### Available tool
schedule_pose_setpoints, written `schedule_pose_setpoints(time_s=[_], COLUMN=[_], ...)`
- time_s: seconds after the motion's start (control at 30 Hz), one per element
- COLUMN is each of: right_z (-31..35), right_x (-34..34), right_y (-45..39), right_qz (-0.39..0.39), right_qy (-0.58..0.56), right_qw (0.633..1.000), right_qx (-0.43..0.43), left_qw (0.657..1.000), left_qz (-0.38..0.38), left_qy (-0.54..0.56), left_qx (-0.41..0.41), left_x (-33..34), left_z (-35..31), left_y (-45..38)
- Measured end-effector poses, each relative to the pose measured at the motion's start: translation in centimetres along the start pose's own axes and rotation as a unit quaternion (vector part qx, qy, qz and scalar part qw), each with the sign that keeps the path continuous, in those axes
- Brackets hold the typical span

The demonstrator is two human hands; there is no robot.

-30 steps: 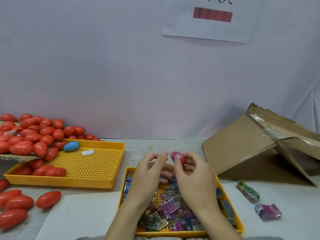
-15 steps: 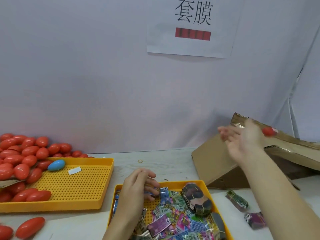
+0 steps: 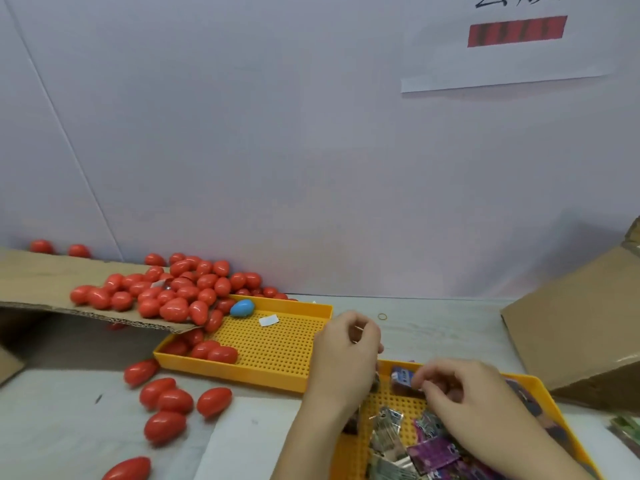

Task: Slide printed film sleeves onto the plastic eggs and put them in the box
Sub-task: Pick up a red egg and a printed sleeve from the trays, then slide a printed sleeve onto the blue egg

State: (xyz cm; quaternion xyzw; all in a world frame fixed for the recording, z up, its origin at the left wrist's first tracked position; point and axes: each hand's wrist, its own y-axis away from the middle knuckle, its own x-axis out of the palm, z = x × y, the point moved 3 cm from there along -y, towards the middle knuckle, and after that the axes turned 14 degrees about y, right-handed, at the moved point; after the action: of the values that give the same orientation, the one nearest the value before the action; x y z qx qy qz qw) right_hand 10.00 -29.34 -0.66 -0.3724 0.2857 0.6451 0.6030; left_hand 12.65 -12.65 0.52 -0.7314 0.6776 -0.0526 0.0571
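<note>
Two hands over the near yellow tray (image 3: 540,384), the one holding the loose film sleeves (image 3: 433,452). Your right hand (image 3: 474,403) has curled fingers pinching a blue printed sleeve (image 3: 401,377) at the tray's far-left corner; the sleeve's long axis runs roughly left-right, lying flat-ish, and which end is open can't be told. Your left hand (image 3: 346,355) hovers at the tray's far-left edge, fingers curled inward; whether it holds anything can't be told.

Red eggs (image 3: 180,292) are piled on a cardboard flap (image 3: 41,282) at left, spilling into the second yellow tray (image 3: 277,348); their long axes point every which way. One blue egg (image 3: 241,307) sits in that tray's far corner, long axis left-right, beside a small white label (image 3: 268,320). More red eggs lie loose on the table (image 3: 443,334) at near left, mostly pointing diagonally.

The second tray's right half is bare mesh, right next to your left hand. The cardboard box (image 3: 575,334) sits at right, touching or nearly touching the sleeve tray's far-right corner. A rubber band (image 3: 382,316) lies on the table beyond your left hand. The overhanging flap covers the egg tray's left end. A sheet of paper (image 3: 502,46) hangs on the wall.
</note>
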Motion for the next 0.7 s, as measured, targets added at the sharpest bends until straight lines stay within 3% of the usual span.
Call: schedule_pose_setpoints(time_s=[0.1,0.17,0.27,0.33,0.47,0.6,0.7], right_z=[0.1,-0.1,-0.4,-0.4,-0.3,-0.5,-0.9], right_x=[0.6,0.9,1.1,1.2,1.1,1.1,1.2], right_y=[-0.2,-0.3,-0.5,-0.5,-0.6,-0.7,-0.8], right_qz=[0.051,0.062,0.063,0.070,0.081,0.074,0.067], right_qy=[0.039,0.042,0.032,0.025,0.013,0.013,0.012], right_qw=[0.998,0.997,0.997,0.997,0.997,0.997,0.998], right_qx=[-0.002,0.001,0.007,0.009,0.007,0.008,0.008], left_qw=[0.990,0.966,0.887,0.839,0.766,0.762,0.741], left_qz=[-0.046,-0.048,-0.036,-0.033,0.012,-0.011,-0.021], left_qy=[-0.127,-0.251,-0.460,-0.543,-0.639,-0.646,-0.671], left_qx=[0.029,0.039,0.004,-0.021,-0.067,-0.039,-0.020], left_x=[-4.0,-7.0,-11.2,-13.1,-14.5,-14.1,-12.9], left_z=[-1.1,-1.6,-1.3,-0.9,0.3,1.6,1.9], left_y=[-1.7,-3.5,-6.6,-8.4,-10.9,-11.7,-11.2])
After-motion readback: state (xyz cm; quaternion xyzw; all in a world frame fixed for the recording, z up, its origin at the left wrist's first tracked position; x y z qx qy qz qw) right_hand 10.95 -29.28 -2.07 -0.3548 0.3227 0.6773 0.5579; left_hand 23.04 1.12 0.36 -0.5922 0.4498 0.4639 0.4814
